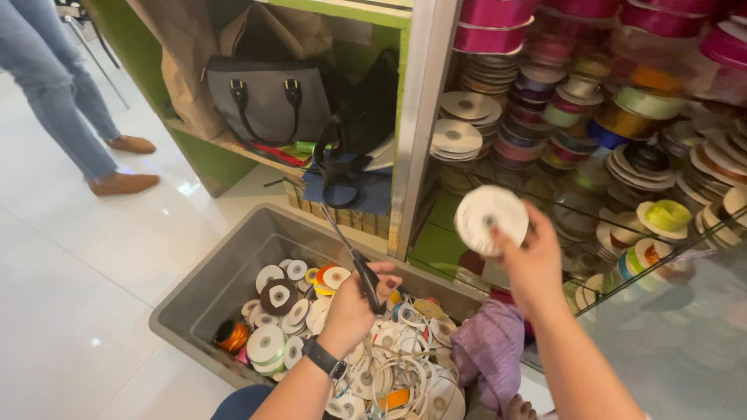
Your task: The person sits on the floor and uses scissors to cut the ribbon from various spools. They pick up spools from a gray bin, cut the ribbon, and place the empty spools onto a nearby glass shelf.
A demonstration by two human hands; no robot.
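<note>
Pinching white spool (491, 220) at centre right in right hand (535, 268); left hand (352, 307) gripped scissors (364, 278) over grey bin (204, 288); blade risked snagging ribbon.

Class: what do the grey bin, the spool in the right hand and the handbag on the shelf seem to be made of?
Bin: probably plastic, matte grey, with rounded moulded walls.
Spool in the right hand: its white flat face looks like card, though it could be plastic.
Handbag: leather or imitation, smooth grey with dark handles and metal fittings.

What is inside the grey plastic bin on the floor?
The grey bin holds many ribbon spools, mostly white, one orange, loose ribbon and purple cloth. The left hand covers some; the bottom is hidden.
</note>
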